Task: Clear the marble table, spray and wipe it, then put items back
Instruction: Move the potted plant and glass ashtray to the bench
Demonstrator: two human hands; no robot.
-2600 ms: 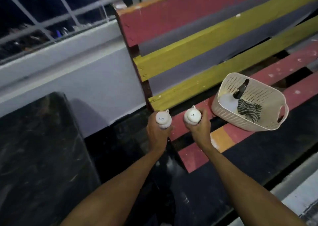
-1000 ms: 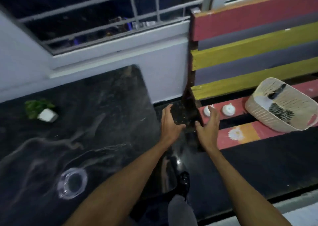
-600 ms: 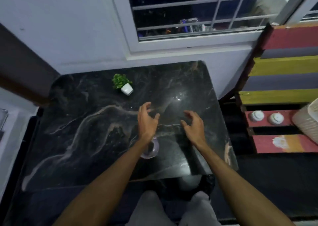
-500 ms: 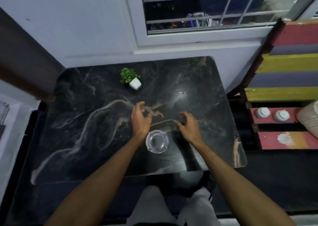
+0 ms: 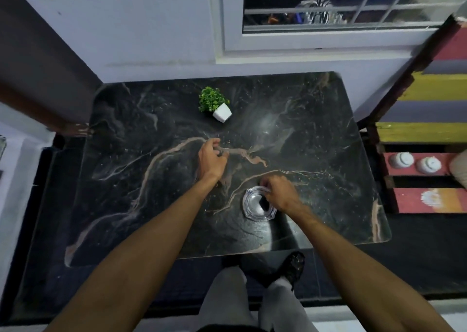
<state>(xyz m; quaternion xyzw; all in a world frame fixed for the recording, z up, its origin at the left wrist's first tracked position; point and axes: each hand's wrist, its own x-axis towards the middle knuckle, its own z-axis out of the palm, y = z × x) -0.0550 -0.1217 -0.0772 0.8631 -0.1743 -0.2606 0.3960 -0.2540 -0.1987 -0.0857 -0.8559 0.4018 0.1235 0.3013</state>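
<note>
The black marble table (image 5: 156, 180) fills the middle of the view. A clear glass ashtray (image 5: 254, 209) sits near its front edge. My right hand (image 5: 280, 192) grips the ashtray's far right rim with curled fingers. My left hand (image 5: 211, 158) hovers over the middle of the table with loosely curled fingers and holds nothing. A small green plant in a white pot (image 5: 217, 105) stands toward the back of the table. Two white shakers (image 5: 415, 162) stand on the red slat of the bench to the right.
A painted slatted bench (image 5: 429, 132) stands close against the table's right side, with the edge of a cream basket (image 5: 460, 170) on it. A white wall and barred window (image 5: 328, 5) lie behind the table. My legs and a dark shoe (image 5: 290, 268) are below the front edge.
I set the two shakers on the bench and turned to the table. Since half a second ago my right hand has come down onto the ashtray's rim and my left hand moved slightly forward.
</note>
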